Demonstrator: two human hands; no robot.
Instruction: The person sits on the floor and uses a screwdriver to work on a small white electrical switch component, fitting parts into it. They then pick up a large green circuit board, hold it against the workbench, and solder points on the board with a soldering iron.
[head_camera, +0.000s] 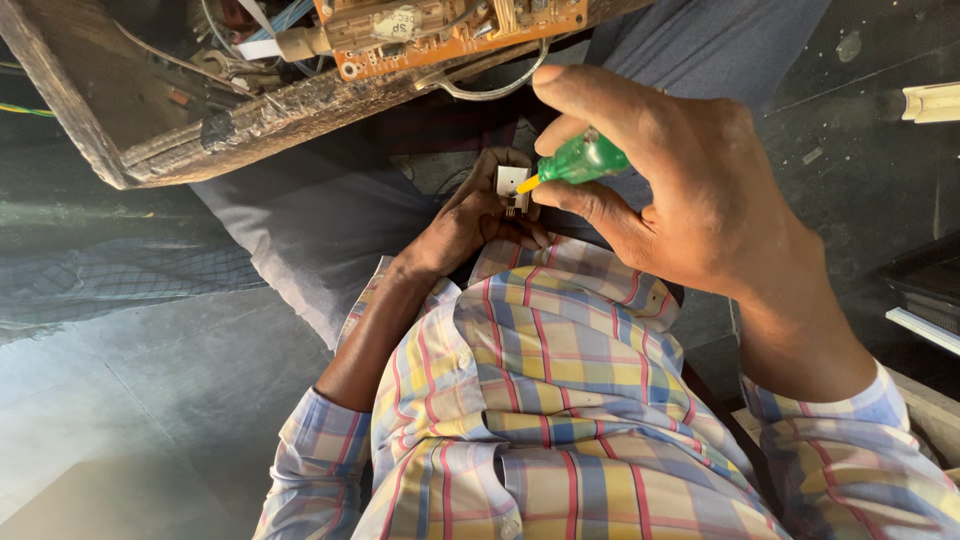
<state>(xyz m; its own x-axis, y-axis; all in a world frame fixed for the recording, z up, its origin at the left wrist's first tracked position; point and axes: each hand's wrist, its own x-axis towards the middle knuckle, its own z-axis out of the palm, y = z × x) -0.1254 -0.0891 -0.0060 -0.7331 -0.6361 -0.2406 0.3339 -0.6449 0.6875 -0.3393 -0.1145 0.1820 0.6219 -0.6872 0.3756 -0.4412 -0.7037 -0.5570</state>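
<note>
Hands: right hand (690, 190) pinches a green-handled screwdriver (580, 160) between thumb and fingers; left hand (480, 215) is closed around a small white part (511, 186).
Contact: screwdriver tip meets the part.
Position: part sits over the lap, just above the checked shirt (550, 400).
Surroundings: orange circuit board (450, 30) in a worn wooden frame (280, 110) beyond the hands.

A dark, smooth floor (130, 400) catches a pale sheen of light at the lower left. Beyond lies a worn wooden frame (70, 100) (scuffed and cable-strewn), and white trim (930, 102) edges the right side.
</note>
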